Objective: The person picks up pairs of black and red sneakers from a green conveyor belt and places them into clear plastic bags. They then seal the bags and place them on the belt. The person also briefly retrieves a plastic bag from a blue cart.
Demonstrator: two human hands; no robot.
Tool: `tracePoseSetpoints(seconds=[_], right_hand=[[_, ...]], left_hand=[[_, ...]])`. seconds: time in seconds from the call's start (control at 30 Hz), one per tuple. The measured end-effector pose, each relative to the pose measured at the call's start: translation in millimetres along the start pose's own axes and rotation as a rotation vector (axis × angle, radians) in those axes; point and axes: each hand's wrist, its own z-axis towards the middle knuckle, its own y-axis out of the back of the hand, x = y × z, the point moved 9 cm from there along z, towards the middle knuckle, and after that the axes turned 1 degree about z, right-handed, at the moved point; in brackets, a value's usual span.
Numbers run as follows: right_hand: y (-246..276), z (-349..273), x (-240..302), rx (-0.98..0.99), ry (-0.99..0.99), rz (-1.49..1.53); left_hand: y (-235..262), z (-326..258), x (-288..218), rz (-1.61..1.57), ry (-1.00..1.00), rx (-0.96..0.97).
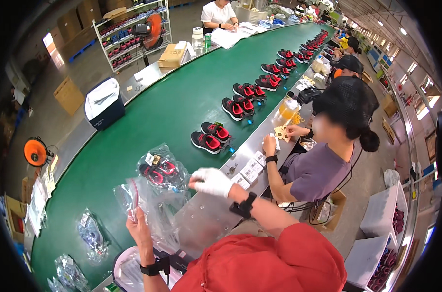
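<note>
My left hand is closed on the edge of a clear plastic bag with a red strip along its mouth. Just beyond it on the green conveyor belt, a pair of black and red sneakers lies in another clear bag. To the right of those shoes hovers my right hand, in a white glove with bare fingertips. Its fingers point left, apart, with nothing visible in them. Further up the belt sits an unbagged pair of black and red sneakers.
Bagged shoes lie at the belt's near left. More sneaker pairs line the belt's right side. A co-worker in a purple shirt sits close on my right, handling small cards at the metal ledge. A dark blue bin stands across the belt.
</note>
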Motion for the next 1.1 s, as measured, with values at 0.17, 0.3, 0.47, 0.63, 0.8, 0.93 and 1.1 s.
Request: tracePoseSetpoints(seconds=[0.17, 0.3, 0.47, 0.63, 0.8, 0.93, 1.1], right_hand=[[63, 56, -120, -0.048, -0.096, -0.586], [70, 87, -192, -0.040, -0.122, -0.854], [45, 111, -224, -0.050, -0.172, -0.978], [57, 102, -186, -0.104, -0.119, -0.866], [81, 74, -136, -0.146, -0.348, 0.396], [65, 24, -2, -0.108, -0.065, 1.225], [0, -2, 20, 0.139, 0.049, 0.248]], left_hand=[[-22, 8, -6, 0.048, 0.037, 0.015], [-25, 12, -7, 0.168, 0.103, -0.041], [-32, 24, -15, 0.263, 0.142, -0.078], [-45, 35, -18, 0.309, 0.082, -0.081], [-61, 50, -14, 0.106, 0.049, -0.095], [-57, 46, -22, -0.015, 0.054, -0.118], [-42, 39, -26, -0.135, -0.003, -0.104]])
